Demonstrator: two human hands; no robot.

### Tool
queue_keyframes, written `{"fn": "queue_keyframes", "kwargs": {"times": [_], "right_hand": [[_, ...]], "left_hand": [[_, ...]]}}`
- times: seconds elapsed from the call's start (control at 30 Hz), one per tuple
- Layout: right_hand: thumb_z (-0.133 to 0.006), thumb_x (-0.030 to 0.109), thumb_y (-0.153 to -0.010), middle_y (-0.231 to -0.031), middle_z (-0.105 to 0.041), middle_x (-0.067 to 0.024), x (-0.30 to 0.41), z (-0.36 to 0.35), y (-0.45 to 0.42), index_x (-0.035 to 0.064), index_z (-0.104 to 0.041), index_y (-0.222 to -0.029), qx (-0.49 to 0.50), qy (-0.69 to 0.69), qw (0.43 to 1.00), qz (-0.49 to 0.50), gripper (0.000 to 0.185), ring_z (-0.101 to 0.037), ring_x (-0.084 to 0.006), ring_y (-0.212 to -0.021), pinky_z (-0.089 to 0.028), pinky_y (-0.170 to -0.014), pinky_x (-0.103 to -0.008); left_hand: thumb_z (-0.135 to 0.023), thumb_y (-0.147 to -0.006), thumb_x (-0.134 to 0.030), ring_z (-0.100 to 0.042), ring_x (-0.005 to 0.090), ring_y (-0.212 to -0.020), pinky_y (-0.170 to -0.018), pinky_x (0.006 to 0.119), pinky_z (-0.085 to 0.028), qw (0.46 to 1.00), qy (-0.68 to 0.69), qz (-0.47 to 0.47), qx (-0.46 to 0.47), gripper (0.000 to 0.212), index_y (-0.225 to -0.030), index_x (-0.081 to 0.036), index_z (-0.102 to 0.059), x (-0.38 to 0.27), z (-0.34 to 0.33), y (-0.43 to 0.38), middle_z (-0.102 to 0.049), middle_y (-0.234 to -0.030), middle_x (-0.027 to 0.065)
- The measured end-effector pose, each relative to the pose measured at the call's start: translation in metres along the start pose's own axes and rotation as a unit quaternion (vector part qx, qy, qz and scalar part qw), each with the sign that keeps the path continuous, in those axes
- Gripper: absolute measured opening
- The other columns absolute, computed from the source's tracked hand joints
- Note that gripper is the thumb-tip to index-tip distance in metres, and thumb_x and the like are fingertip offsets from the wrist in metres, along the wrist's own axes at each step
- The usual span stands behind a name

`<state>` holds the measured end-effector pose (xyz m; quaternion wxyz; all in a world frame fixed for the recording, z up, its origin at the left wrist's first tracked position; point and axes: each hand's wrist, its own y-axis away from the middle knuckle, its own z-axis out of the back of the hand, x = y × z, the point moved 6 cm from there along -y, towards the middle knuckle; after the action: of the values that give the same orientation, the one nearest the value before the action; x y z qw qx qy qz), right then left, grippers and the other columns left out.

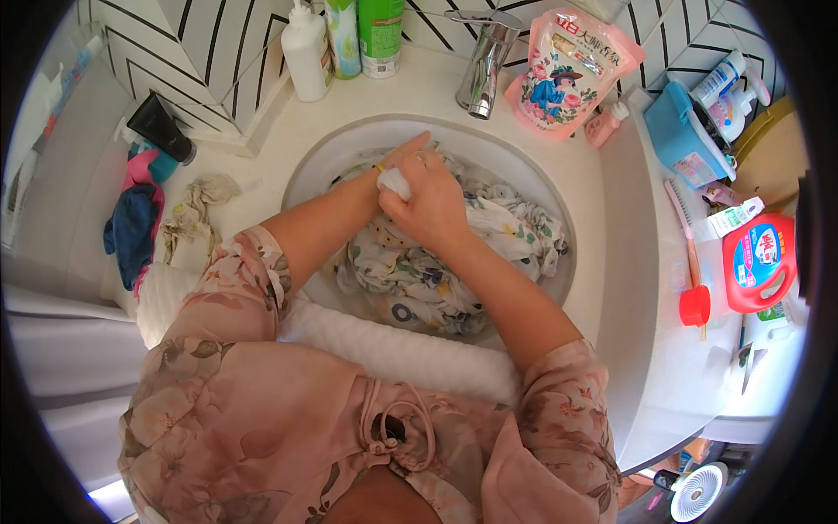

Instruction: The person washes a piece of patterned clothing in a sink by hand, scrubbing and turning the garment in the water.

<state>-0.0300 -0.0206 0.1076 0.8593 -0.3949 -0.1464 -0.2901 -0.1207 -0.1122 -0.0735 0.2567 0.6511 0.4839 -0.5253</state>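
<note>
My right hand [429, 196] is closed around a small white lump [394, 185], perhaps soap or wadded cloth, and rests against my left hand and wrist. Behind it, my left hand [407, 149] is mostly hidden; one finger points up and right, and a yellow band [378, 168] circles the wrist. Whether that hand holds anything cannot be seen. Both hands are over a round white washbasin [308, 154], where wet white fabric with a leaf and flower print [419, 288] lies bunched in water. A chrome faucet [488, 65] stands behind the basin.
A pink refill pouch [566, 78], a white pump bottle [306, 56] and a green bottle [381, 36] stand behind the basin. A rolled white towel [399, 354] lies along its front edge. Crumpled cloth [200, 209] is at left; a blue basket [687, 137], brush [684, 216] and red jug [759, 262] are at right.
</note>
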Motion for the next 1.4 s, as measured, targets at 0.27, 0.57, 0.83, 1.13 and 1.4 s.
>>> {"fn": "queue_keyframes", "kwargs": {"times": [0.27, 0.57, 0.83, 1.13, 1.4], "right_hand": [[-0.052, 0.022, -0.075, -0.083, -0.055, -0.0225, -0.169, 0.023, 0.024, -0.0013, -0.053, -0.091, -0.165, -0.191, 0.904, -0.345, 0.028, -0.053, -0.0375, -0.076, -0.042, -0.069, -0.0402], [-0.054, 0.020, -0.074, -0.083, -0.053, -0.0154, -0.025, -0.002, 0.009, 0.0037, -0.055, -0.087, -0.014, 0.059, 0.998, -0.026, 0.021, -0.052, -0.0315, -0.066, -0.044, -0.063, -0.0362], [-0.050, 0.021, -0.075, -0.090, -0.054, -0.0219, -0.145, 0.012, 0.022, 0.0012, -0.049, -0.097, 0.024, 0.117, 0.946, -0.302, 0.029, -0.056, -0.0326, -0.082, -0.046, -0.069, -0.0416], [-0.054, 0.021, -0.073, -0.094, -0.054, -0.0170, -0.157, -0.007, 0.023, 0.0059, -0.051, -0.096, 0.052, -0.044, 0.949, -0.308, 0.028, -0.055, -0.0344, -0.085, -0.046, -0.071, -0.0399], [-0.056, 0.023, -0.071, -0.081, -0.053, -0.0183, -0.020, 0.000, 0.009, 0.0041, -0.049, -0.093, 0.002, 0.099, 0.994, -0.039, 0.030, -0.053, -0.0347, -0.077, -0.044, -0.068, -0.0408]], "left_hand": [[-0.043, -0.086, -0.033, -0.058, 0.0198, -0.089, -0.078, 0.034, -0.047, 0.917, 0.297, 0.226, -0.137, 0.032, -0.098, -0.007, -0.056, -0.040, -0.108, -0.024, -0.060, -0.097, 0.0084], [-0.037, -0.088, -0.032, -0.055, 0.0225, -0.092, -0.085, 0.041, -0.041, 0.730, 0.645, 0.225, -0.018, 0.033, -0.097, -0.006, -0.055, -0.018, -0.051, -0.006, -0.059, -0.098, 0.0110], [-0.041, -0.087, -0.030, -0.055, 0.0216, -0.093, -0.084, 0.041, -0.042, 0.902, 0.227, 0.265, -0.255, 0.031, -0.103, -0.007, -0.053, -0.040, -0.076, -0.009, -0.059, -0.101, 0.0063], [-0.039, -0.087, -0.039, -0.045, 0.0237, -0.110, -0.092, 0.041, -0.036, 0.884, 0.236, 0.262, -0.308, 0.044, -0.117, -0.007, -0.044, -0.047, -0.065, -0.001, -0.046, -0.121, 0.0079], [-0.038, -0.086, -0.042, -0.049, 0.0202, -0.103, -0.090, 0.037, -0.038, 0.932, 0.320, 0.172, 0.004, 0.043, -0.109, -0.007, -0.049, -0.029, -0.049, -0.008, -0.051, -0.112, 0.0090]]}}
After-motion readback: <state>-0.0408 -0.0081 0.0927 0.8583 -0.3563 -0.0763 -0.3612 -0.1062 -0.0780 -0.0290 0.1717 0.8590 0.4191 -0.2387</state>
